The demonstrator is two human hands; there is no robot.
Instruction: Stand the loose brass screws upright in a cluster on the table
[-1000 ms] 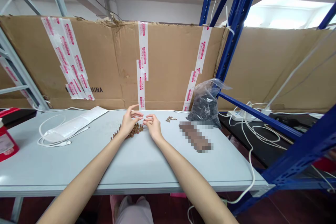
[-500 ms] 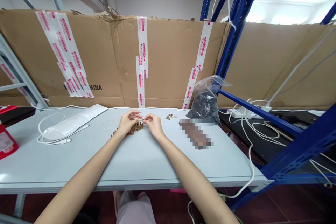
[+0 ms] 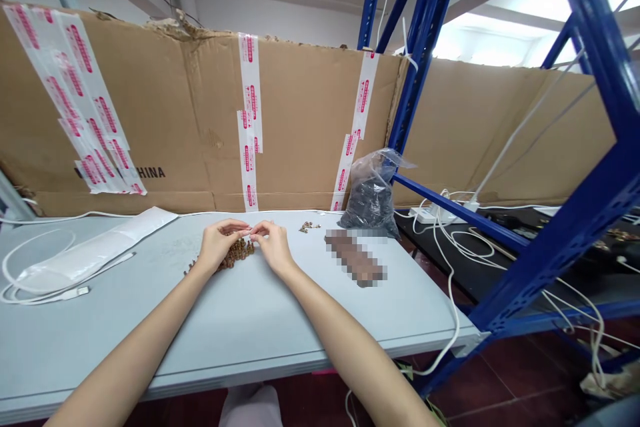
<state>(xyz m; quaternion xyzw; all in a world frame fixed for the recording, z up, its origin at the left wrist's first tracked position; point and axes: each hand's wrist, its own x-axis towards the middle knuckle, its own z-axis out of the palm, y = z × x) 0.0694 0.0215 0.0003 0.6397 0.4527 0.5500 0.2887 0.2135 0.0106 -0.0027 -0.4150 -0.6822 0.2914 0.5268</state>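
My left hand (image 3: 219, 243) and my right hand (image 3: 271, 245) meet fingertip to fingertip over a pile of small brown parts (image 3: 235, 253) on the light grey table (image 3: 250, 320). Both hands have their fingers curled in a pinch; whatever sits between the tips is too small to make out. The left hand rests against the pile. A smaller scatter of the same brown parts (image 3: 309, 227) lies just beyond the right hand.
A clear bag of dark pieces (image 3: 373, 195) stands at the table's back right beside a blurred brown block (image 3: 355, 257). A white pouch (image 3: 95, 248) and white cable (image 3: 30, 290) lie left. A cardboard wall (image 3: 200, 120) backs the table; blue rack beams (image 3: 550, 247) and a power strip (image 3: 430, 215) stand right.
The left hand's fingers have curled from spread to a pinch and both hands have closed together. The camera has swung right, so the red box at the left has left the view.
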